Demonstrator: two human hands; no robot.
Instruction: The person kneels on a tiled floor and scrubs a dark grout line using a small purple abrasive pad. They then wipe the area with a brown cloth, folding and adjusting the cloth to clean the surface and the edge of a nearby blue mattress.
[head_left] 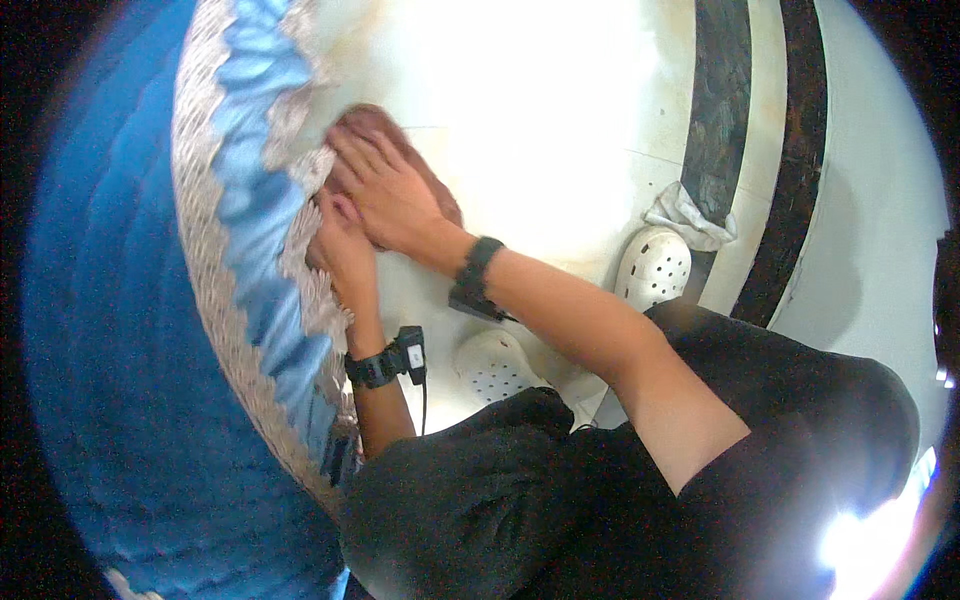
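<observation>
On the pale floor beside the bed lies a reddish-brown, oblong, cloth-like bundle [425, 178]; its exact kind is hard to make out. My right hand [385, 195] presses on top of it with the fingers stretched out flat, slightly blurred. Just below, my left hand [345, 240] is closed at the bundle's left edge, its fingers curled and partly covered by the right hand. The grey lace of the blue bed skirt [265, 230] hangs against the left hand and the bundle's left side. Each wrist wears a black strap with a small device.
A blue quilted bedspread [110, 300] fills the left. White clogs stand near my knees, one [655, 268] to the right and one [495, 368] below my right forearm. A white cloth [692, 217] lies by the dark floor border [718, 110], close to the wall [870, 220].
</observation>
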